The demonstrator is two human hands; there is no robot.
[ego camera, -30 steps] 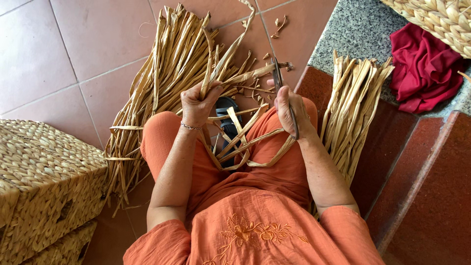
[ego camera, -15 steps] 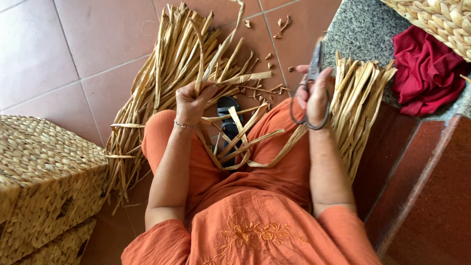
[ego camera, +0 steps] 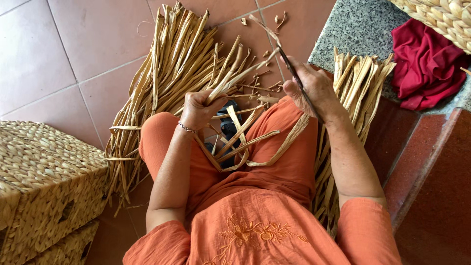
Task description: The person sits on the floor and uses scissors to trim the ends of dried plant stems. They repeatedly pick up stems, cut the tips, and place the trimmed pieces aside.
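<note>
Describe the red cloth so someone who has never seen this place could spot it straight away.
Look to the upper right, where a speckled grey stone ledge rises beside the tiled floor. On it, just below a woven basket's rim, lies the red cloth, crumpled in a heap. It is the only deep red, soft thing among straw-coloured strips and weaving.

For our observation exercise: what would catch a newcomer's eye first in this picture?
First, the left hand gripping dried straw strips over the lap, while the right hand holds a thin dark tool against them. Behind lies a big pile of straw on the tiled floor; a woven basket stands at left, a red cloth upper right.
</note>
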